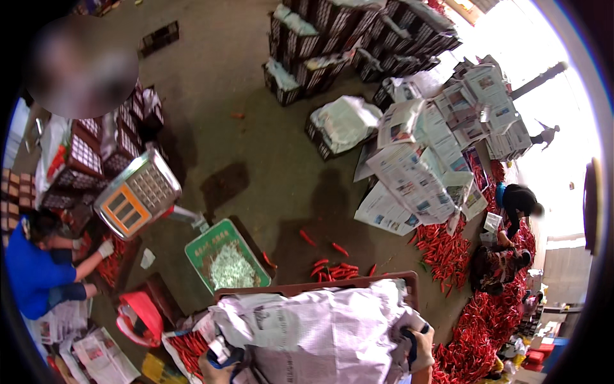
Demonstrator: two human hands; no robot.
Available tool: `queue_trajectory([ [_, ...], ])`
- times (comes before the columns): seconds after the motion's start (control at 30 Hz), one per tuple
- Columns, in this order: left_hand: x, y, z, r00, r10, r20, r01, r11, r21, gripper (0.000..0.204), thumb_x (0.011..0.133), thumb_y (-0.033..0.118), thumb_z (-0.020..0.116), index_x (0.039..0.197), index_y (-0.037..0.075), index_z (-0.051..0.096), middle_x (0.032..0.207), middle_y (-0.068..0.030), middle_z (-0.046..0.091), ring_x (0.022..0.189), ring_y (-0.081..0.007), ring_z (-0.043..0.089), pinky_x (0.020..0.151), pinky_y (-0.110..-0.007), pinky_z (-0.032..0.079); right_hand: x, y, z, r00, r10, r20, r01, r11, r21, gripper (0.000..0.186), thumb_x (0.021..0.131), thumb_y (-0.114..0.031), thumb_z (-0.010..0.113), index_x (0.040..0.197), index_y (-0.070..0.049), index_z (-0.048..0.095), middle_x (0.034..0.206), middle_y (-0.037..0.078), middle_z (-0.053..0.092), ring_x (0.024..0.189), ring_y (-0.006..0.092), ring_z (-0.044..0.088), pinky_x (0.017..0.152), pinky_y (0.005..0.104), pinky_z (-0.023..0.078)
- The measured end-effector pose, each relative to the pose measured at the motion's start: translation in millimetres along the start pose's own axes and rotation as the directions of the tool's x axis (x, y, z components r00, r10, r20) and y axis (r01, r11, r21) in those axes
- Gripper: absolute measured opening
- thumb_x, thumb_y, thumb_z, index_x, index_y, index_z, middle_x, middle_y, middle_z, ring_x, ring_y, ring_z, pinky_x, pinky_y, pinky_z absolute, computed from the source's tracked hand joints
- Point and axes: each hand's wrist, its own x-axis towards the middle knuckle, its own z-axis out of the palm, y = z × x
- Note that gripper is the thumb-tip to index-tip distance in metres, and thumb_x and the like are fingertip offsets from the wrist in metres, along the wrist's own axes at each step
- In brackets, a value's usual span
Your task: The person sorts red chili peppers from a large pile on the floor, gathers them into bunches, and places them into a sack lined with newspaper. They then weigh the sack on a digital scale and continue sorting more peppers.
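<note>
Head view: left hand (219, 368), right hand (421, 351), both grips curled round one brown crate (307, 288); one green scale (206, 251)

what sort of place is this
Likely a chilli sorting or packing shed: red chillies heaped on the floor, a weighing scale, and stacked dark crates.

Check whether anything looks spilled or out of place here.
Yes: some loose red peppers lie on the floor just beyond the brown crate, away from the large pepper pile on the right, so they may have spilled.
</note>
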Motion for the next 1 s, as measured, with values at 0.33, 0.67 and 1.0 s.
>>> queue_trajectory([
  [0.33,28.7,164.6,45.7,0.911,0.398,0.105,-0.407,0.910,0.076,0.035,0.066,0.008,0.081,0.096,-0.003,0.066,0.074,-0.0024,0.065,0.066,-0.0094,0.056,0.064,-0.027,0.048,-16.8,-66.2,-39.9,0.967,-0.040,-0.250,0.108,0.959,0.262,0.029,0.070,0.002,0.062,0.098,0.004,0.067,0.083,0.004,0.066,0.069,0.0127,0.061,0.064,0.0240,0.049],
  [0.67,177.2,214.1,36.8,0.961,0.264,-0.080,-0.236,0.937,0.257,0.027,0.067,0.003,0.079,0.089,-0.004,0.064,0.075,-0.0042,0.065,0.066,-0.0122,0.060,0.063,-0.030,0.051,144.6,-155.2,79.3,1.000,0.000,0.003,-0.001,0.957,0.289,0.034,0.073,0.001,0.070,0.106,0.005,0.065,0.091,0.006,0.068,0.077,0.0129,0.063,0.071,0.0266,0.052],
  [1.0,330.1,358.1,57.2,0.909,0.233,-0.346,0.009,0.818,0.575,0.072,0.057,0.016,0.087,0.115,-0.005,0.050,0.108,-0.0220,0.058,0.097,-0.0348,0.058,0.087,-0.041,0.045,274.8,-310.8,203.8,0.977,0.127,0.172,-0.178,0.930,0.321,0.025,0.077,-0.016,0.068,0.099,-0.003,0.066,0.063,0.002,0.058,0.040,0.0117,0.048,0.033,0.0268,0.038],
])
